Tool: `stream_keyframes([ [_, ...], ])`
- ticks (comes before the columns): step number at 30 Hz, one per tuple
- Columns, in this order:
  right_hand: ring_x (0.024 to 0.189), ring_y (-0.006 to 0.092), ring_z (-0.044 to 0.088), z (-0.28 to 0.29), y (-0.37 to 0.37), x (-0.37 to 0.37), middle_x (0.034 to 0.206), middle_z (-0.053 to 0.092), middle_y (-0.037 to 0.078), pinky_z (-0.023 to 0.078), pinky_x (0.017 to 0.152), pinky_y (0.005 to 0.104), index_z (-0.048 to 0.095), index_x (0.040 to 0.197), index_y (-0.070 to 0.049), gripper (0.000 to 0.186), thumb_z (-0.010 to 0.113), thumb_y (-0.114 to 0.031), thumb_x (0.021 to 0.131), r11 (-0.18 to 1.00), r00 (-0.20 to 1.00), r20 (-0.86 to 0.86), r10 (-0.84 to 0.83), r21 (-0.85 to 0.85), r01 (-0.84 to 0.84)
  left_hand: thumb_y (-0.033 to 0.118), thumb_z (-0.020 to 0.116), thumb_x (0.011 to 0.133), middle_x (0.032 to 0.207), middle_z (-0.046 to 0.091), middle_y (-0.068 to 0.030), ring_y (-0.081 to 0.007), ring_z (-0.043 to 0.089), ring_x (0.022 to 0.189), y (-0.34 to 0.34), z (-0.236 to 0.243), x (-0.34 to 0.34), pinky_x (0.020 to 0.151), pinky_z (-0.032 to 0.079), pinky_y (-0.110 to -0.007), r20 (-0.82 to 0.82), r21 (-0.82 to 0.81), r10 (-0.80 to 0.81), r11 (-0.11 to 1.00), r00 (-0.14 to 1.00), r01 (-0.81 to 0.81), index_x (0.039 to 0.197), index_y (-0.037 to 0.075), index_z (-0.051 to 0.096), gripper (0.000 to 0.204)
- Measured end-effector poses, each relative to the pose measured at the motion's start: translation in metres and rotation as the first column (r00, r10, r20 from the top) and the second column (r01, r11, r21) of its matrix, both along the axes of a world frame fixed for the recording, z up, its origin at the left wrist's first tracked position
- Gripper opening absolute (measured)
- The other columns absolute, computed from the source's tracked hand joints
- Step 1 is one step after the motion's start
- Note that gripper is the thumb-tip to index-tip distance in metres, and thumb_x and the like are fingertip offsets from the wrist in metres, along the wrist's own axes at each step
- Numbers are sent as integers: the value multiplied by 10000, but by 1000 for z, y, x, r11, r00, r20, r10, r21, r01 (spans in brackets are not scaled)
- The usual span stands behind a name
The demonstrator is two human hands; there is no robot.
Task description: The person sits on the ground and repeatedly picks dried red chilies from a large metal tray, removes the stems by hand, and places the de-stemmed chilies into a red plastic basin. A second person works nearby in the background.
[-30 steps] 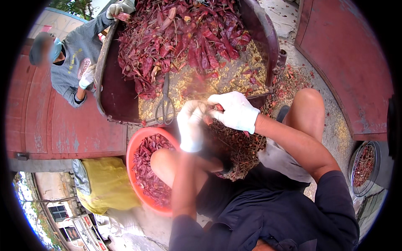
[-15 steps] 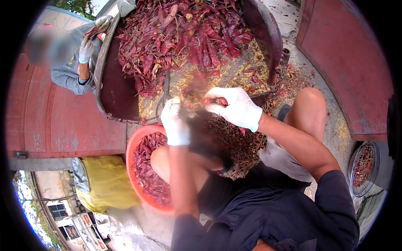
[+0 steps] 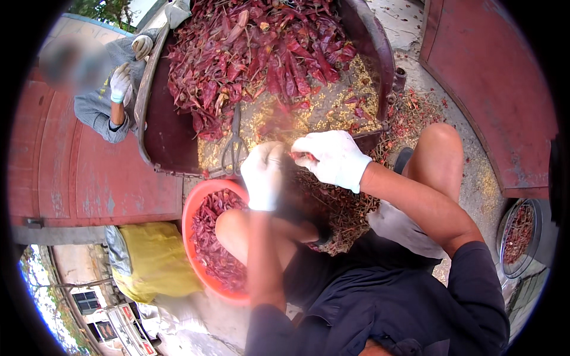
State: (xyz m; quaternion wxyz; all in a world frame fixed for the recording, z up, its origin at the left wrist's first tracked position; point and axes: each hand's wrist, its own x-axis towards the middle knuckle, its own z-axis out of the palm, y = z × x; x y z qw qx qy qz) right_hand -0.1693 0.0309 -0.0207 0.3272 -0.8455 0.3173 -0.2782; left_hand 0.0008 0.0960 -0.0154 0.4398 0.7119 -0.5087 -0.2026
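In front of me my right hand (image 3: 337, 159), in a white glove, is closed in a pinch on a dried red chili pepper (image 3: 305, 156), mostly hidden by the fingers. Close beside it, my left hand (image 3: 263, 173), also gloved and slightly blurred, has its fingers curled together; what they hold, if anything, is hidden. A pair of scissors (image 3: 235, 151) lies on the cart bed near my left hand. A heap of dried red chilies (image 3: 261, 53) fills the far part of the dark red cart (image 3: 172, 145), with yellow seeds (image 3: 326, 107) scattered nearer me.
An orange-red basin (image 3: 189, 228) of chilies stands by my left knee. Stems and scraps (image 3: 350, 216) cover the ground between my legs. A round container (image 3: 516, 240) holds stems at right. Across the cart's left side, a person's gloved hands (image 3: 120, 82) are raised. A yellow sack (image 3: 155, 258) lies at left.
My left hand has moved slightly right and down, uncovering the scissors' handles. My right hand keeps its pinch. The other person's hands have moved apart, and the chili there no longer shows.
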Motion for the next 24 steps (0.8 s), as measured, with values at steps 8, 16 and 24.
stream_keyframes([
  [8,764,335,669,-7,2,-3,778,680,99,518,676,428,683,950,-153,147,670,-246,837,996,992,119,41,74,-50,361,666,917,933,686,-126,-328,652,832,-40,-17,52,778,509,-393,617,-97,176,984,767,-149,976,86,736,291],
  [16,799,344,675,0,1,9,839,701,116,523,711,440,687,989,-145,212,685,-296,839,983,998,9,59,172,-59,250,737,852,851,703,-138,-309,674,787,-60,-38,73,743,522,-416,706,-69,102,995,701,-75,925,65,716,200],
  [24,839,356,668,-7,-9,2,943,685,143,529,736,452,567,1309,-197,465,669,-318,872,998,988,152,-34,-45,42,186,655,966,727,656,-36,-80,584,581,-28,13,17,539,457,-204,-440,87,-122,980,890,177,995,13,641,176],
])
